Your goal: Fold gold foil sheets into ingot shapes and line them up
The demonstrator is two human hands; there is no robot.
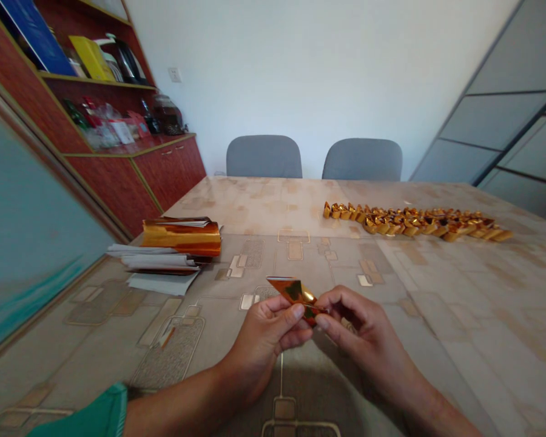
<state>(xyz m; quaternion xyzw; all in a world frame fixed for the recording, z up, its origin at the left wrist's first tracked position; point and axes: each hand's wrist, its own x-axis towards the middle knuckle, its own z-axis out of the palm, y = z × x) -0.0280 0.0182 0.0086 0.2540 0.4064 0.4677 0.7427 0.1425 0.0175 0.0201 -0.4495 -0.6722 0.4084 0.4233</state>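
Observation:
A partly folded piece of gold foil paper (295,291) is held over the near middle of the table, one pointed end sticking out to the upper left. My left hand (273,328) pinches it between thumb and fingers from the left. At its right end, my right hand (352,318) grips the foil with thumb and fingertips; the fingers hide part of that end. To the left lies a stack of gold foil sheets (182,237) with white-backed paper (159,261). Many folded gold foil pieces (437,221) sit in rows at the far right.
A patterned cloth covers the table (227,376). Two grey chairs (264,156) stand behind its far edge, against a white wall. A red-brown cabinet (164,173) with bottles and boxes is at the left. A small orange-and-white scrap (167,337) lies left of my hands.

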